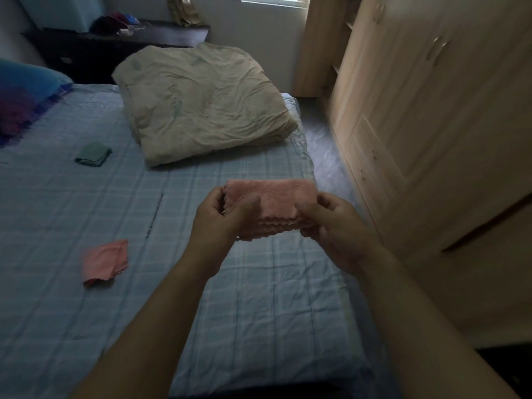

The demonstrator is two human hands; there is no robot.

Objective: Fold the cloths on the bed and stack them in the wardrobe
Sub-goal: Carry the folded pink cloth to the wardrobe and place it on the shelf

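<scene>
Bed [86, 197], blue check sheet, fills most of the view and carries all cloths not in hand.

Wardrobe [417, 125], pale wood, stands along the bed's right side. It is blurred, its interior is not shown, and no stacked cloth is visible there.

Quilt [201, 102], beige, folded in a thick bundle at the far end of the bed.

Left hand [218, 220] and right hand [336, 226], raised together above the right half of the bed, one at each end of the same cloth.

Held pink cloth [273, 203], scalloped edge, already folded into a compact layered rectangle. The fingers [217, 198] of both hands are curled round its ends, thumbs on top, and it is clear of the sheet.

Loose pink cloth [105, 262], lies on the bed to the left, crumpled and only roughly doubled over; apparently unfolded.

Green cloth [93, 154], small, lies further up the bed near the quilt and appears folded.

Progress, as judged: one cloth is folded and in hand, ready to go to the wardrobe. The green cloth waits to be carried, and the loose pink cloth needs folding first. Stacking appears not yet begun.
</scene>
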